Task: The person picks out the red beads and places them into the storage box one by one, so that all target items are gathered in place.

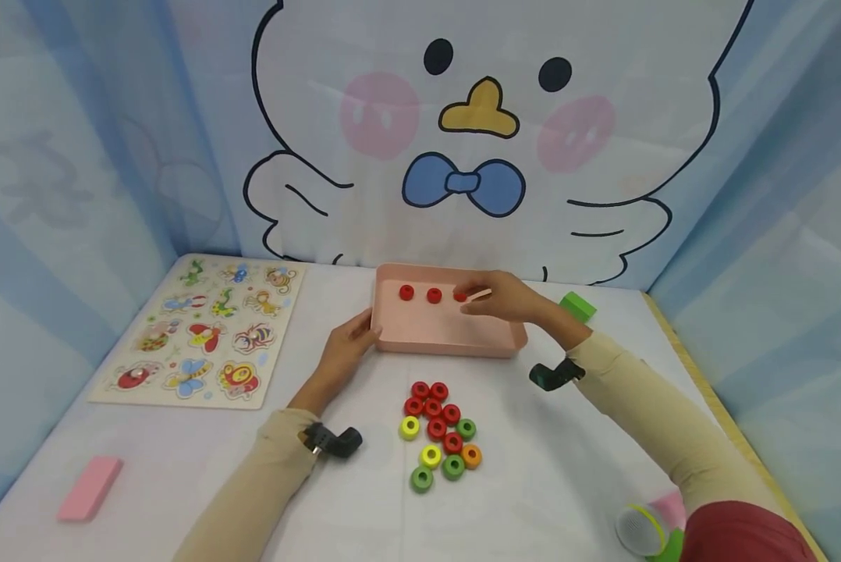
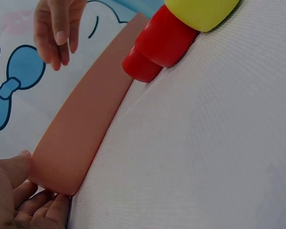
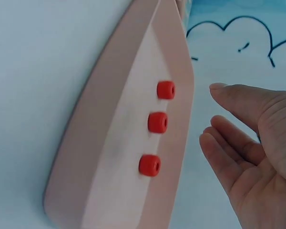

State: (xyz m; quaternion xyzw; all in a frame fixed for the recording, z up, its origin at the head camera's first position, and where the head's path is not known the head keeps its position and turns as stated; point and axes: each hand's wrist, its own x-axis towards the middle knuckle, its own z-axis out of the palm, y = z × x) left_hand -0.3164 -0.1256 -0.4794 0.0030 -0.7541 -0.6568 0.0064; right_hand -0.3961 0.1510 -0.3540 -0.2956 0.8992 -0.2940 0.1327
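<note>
A shallow pink tray (image 1: 448,343) lies at the back of the table with three red beads (image 3: 158,122) in a row inside it. My left hand (image 1: 346,347) holds the tray's left end, thumb against the wall and fingers curled at the lower edge, as the left wrist view shows. Over the tray's right part is my right hand (image 1: 501,298). Its thumb and fingers stand apart with nothing between them in the right wrist view. In the head view, the fingertips partly cover the rightmost red bead (image 1: 460,297).
In front of the tray lies a cluster of red beads (image 1: 437,428), yellow beads (image 1: 409,428), green beads (image 1: 422,478) and an orange bead (image 1: 472,456). An insect picture board (image 1: 203,339) is at left, above a pink block (image 1: 90,489). A green block (image 1: 578,307) sits behind the right forearm.
</note>
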